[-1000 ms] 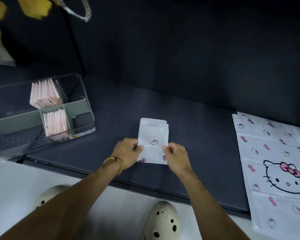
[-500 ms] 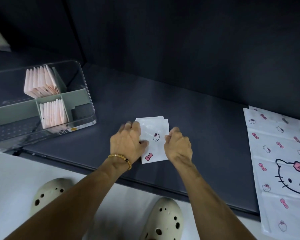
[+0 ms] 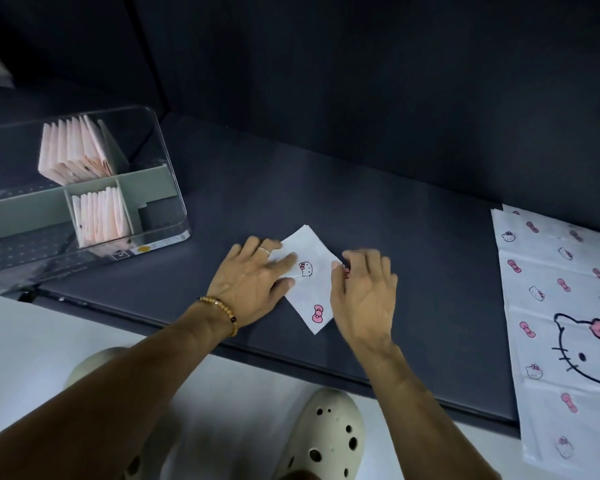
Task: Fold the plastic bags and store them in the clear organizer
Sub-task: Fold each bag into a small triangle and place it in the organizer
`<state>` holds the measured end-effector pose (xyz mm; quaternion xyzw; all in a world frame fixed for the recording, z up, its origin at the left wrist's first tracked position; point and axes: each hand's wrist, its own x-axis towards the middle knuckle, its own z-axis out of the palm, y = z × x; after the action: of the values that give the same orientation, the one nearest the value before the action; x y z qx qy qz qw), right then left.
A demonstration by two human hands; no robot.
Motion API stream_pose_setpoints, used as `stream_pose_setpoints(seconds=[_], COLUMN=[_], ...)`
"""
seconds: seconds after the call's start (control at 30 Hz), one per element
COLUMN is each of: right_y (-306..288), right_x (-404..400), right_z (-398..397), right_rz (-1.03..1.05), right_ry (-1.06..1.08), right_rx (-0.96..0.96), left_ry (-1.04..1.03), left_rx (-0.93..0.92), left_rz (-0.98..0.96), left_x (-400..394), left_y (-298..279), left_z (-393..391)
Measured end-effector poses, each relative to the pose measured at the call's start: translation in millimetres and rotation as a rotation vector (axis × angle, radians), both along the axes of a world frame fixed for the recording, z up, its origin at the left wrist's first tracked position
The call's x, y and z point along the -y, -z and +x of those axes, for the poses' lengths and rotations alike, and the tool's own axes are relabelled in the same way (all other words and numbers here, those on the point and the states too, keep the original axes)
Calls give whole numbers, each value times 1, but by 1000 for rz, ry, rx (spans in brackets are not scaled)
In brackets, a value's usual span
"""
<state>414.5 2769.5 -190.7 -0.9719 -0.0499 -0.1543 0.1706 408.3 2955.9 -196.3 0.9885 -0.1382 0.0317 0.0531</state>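
Observation:
A small folded white plastic bag (image 3: 309,285) with cat faces and pink bows lies on the dark mat (image 3: 413,271), turned like a diamond. My left hand (image 3: 253,282) rests flat on its left part, fingers spread. Fingers loosely spread and blurred, my right hand (image 3: 364,292) covers the bag's right edge. The clear organizer (image 3: 167,181) stands at the left, with folded pink-white bags upright in two of its compartments (image 3: 101,216). A pile of unfolded printed bags (image 3: 561,306) lies flat at the right edge.
A dark wall rises behind the mat. The mat's front edge runs diagonally just below my wrists, with white floor and my two cream clogs (image 3: 323,441) beneath. The organizer's grey dividers leave an unfilled compartment at its front right.
The folded bag has rotated from upright to a diamond angle. My left hand went from pinching its edge to lying flat on it, and my right hand opened and slid along the right edge.

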Motion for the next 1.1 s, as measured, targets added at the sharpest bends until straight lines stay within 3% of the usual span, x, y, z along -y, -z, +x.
stream_pose_setpoints(seconds=[0.27, 0.37, 0.47, 0.67, 0.9, 1.1], right_y=[27, 27, 27, 25, 22, 8], right_x=[13, 14, 19, 22, 32, 53], right_z=[-49, -48, -48, -47, -45, -46], right_rz=[-222, -238, -243, -227, -219, -258], right_ry=[-41, -78, -106, -135, -203, -370], right_rx=[-312, -331, -344, -363, -373, -411], left_ry=[-45, 234, 444, 377, 125, 239], left_rx=[38, 19, -168, -180, -235, -203], left_rz=[42, 67, 13, 28, 59, 62], left_x=[12, 33, 53, 37, 23, 8], left_y=[-4, 0, 7, 22, 21, 17], left_z=[-8, -3, 6, 20, 27, 28])
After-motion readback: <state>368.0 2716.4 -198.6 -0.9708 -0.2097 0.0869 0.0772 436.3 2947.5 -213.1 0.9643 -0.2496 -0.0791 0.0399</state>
